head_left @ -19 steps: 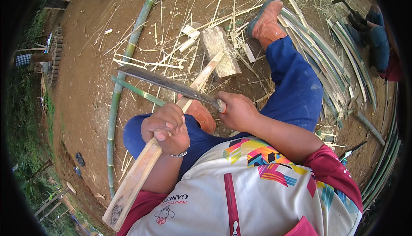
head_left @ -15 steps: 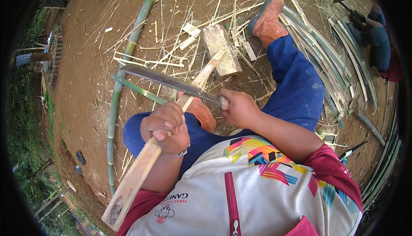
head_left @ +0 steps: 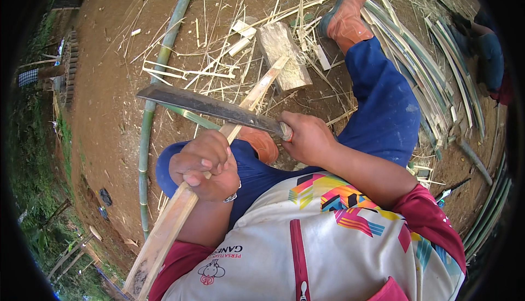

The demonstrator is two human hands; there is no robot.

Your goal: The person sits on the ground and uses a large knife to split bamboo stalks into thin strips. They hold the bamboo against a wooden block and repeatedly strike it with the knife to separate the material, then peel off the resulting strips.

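Note:
My left hand [head_left: 205, 165] is closed around a pale split bamboo strip [head_left: 169, 227], which slants from the lower left up toward a wooden block. The strip's narrower far end rests on the block [head_left: 283, 55]. In my right hand [head_left: 307, 138] is the handle of a machete [head_left: 210, 107]. Its long dark blade points left and lies across the strip, just beyond my left hand. Pale shavings curl beside the strip near the blade. Part of the strip is hidden under my left fingers and the blade.
A long green bamboo pole [head_left: 146, 142] lies on the ground at left. Loose slivers surround the block. Split strips [head_left: 410, 66] are piled beyond my right leg, with green poles [head_left: 489, 213] at the far right. Another person [head_left: 489, 55] is at the upper right edge.
The machete blade has moved a little nearer to my left hand along the strip, and its broad face shows more. My left hand and the strip have shifted slightly left and toward me.

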